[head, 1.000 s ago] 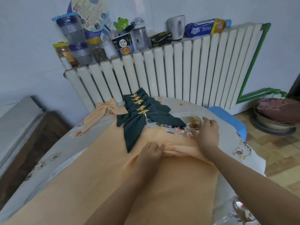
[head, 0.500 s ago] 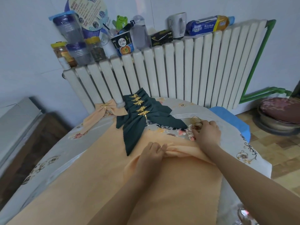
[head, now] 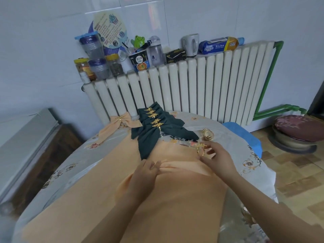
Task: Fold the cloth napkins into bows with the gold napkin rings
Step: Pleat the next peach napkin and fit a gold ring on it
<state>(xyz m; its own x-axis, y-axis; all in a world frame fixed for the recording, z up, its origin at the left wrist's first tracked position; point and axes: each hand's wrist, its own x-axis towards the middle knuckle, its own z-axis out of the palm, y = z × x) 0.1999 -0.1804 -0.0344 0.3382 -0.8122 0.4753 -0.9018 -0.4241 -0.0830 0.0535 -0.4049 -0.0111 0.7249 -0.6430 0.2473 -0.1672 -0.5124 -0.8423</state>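
While our left hand (head: 146,172) pinches the gathered middle of the matte peach napkin (head: 175,199) on the worktop (head: 254,165), our right hand (head: 214,156) grips a gold leaf-topped ring (head: 200,148) just above the cloth. Beyond it we see loose gold rings (head: 207,134), scallop-edged dark green bows (head: 154,130), a peach bow (head: 119,121). Blue pack (head: 220,45) on the ribbed radiator (head: 201,88) reads "Kitchen".

A single wide-angle head-worn camera looks forward and down across the table (head: 228,137) toward the radiator (head: 192,88) on the far wall. Both forearms enter from the bottom edge, close to the lens. No second view exists.
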